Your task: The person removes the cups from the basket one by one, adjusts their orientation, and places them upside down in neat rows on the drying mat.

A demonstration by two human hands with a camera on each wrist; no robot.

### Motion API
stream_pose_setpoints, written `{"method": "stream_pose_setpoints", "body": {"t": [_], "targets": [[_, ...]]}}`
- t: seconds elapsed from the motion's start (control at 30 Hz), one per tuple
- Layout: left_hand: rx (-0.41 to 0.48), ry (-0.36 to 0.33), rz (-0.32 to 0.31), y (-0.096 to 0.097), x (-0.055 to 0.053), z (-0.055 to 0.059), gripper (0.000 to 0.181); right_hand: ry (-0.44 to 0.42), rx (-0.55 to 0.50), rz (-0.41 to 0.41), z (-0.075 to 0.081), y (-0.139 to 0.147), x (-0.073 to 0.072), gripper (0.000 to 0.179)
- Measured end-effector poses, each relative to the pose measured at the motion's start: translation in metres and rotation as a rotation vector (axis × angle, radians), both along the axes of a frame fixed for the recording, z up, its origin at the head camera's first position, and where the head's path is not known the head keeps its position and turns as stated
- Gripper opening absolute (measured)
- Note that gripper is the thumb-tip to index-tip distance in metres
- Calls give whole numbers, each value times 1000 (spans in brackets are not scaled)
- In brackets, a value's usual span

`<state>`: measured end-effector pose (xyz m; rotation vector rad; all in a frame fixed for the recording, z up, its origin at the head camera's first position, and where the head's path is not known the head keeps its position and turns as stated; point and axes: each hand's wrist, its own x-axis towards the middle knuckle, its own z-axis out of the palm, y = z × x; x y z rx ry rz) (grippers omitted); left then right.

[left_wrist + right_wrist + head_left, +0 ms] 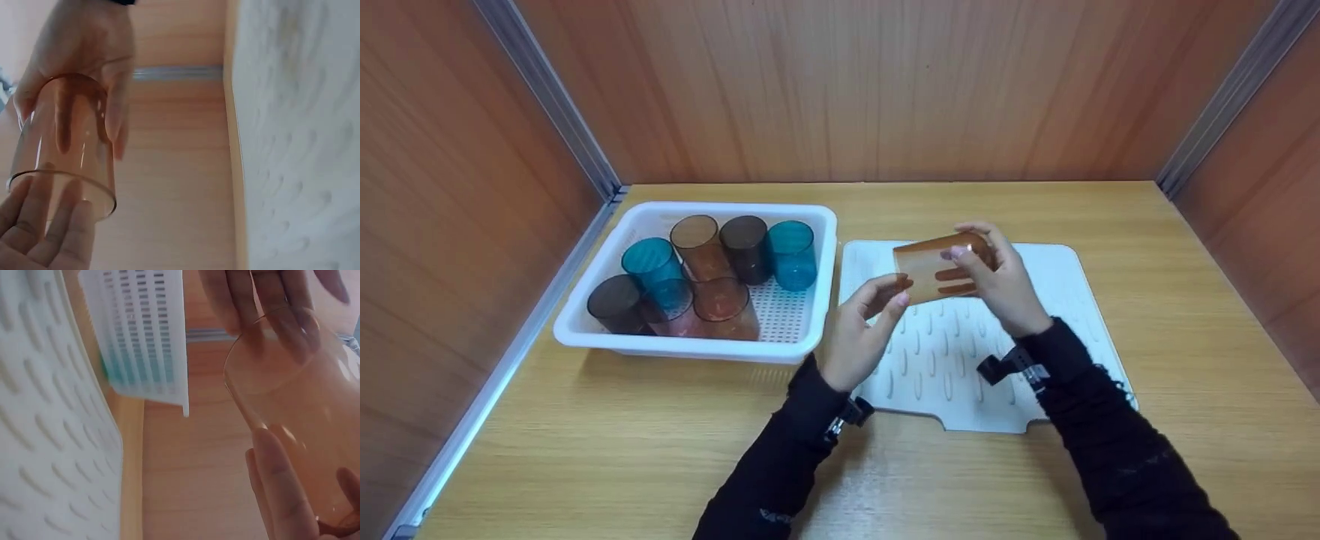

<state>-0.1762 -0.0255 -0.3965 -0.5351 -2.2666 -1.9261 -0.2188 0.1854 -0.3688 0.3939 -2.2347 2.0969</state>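
A clear amber tumbler (926,270) is held on its side above the white ridged drain board (930,375), its open rim facing left. My right hand (1009,289) grips it round the base end, fingers on the far side and thumb on the near side. With fingertips and thumb, my left hand (861,330) pinches the tumbler's rim. In the left wrist view the left fingers (42,219) show at the rim of the tumbler (73,152). The right wrist view shows the right fingers (281,484) along the tumbler's wall (298,405).
Left of the board stands a white perforated basket (682,346). It holds several tumblers: teal (793,259), dark brown (746,251), amber (705,255) and a pinkish one near the front. Wood panels (870,90) close off the back and both sides of the table (660,435).
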Motion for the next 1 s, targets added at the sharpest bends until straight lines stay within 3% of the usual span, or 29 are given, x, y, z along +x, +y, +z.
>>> {"method": "stream_pose_setpoints", "body": {"t": [0.13,0.3,0.53,0.8,1.0], "targets": [[-221,99,11,-1,5,-3,55,7,42,-32,11,11,-7,34],[-471,74,-14,-2,11,-9,75,20,139,-68,17,17,-18,44],[-862,34,37,-4,18,-26,95,83,316,-119,16,15,-36,58],[-1091,-35,-22,-14,21,-41,103,88,421,-93,3,-5,-57,66],[-1186,-125,-81,-10,20,-45,106,93,514,-108,-9,-23,-70,72]]}}
